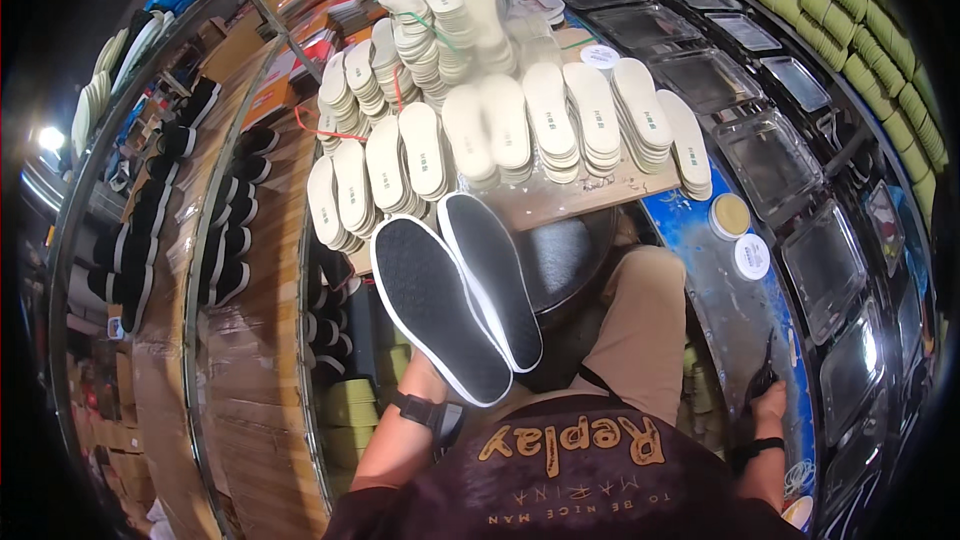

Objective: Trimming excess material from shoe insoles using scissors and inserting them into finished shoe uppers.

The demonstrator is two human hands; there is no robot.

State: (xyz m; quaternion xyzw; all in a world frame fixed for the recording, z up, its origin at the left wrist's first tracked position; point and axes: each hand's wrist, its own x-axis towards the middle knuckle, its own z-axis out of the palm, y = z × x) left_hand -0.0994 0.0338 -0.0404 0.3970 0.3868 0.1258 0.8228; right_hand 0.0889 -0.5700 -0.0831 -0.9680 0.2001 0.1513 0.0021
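Two shoes lie sole-up side by side in front of me, each with a black textured sole and white edge: a left shoe point(435, 305) and a right shoe point(492, 275). My left hand point(424, 376) is closed under them and supports them from below; its fingers are mostly hidden by the soles. At the right, over the blue-edged bench, my right hand point(770, 401) is closed around a dark slender tool point(765, 372) whose exact kind is unclear. Beyond the shoes, stacked cream insoles point(425, 152) with small green printing stand in rows on a wooden board point(560, 205).
A yellow-lidded tub point(729, 215) and a white-lidded tub point(752, 256) sit on the blue bench point(715, 295). Metal trays point(770, 160) line the right. Dark shoes point(232, 230) rest on the left rack. Green rolled bundles point(840, 0) are piled at far right.
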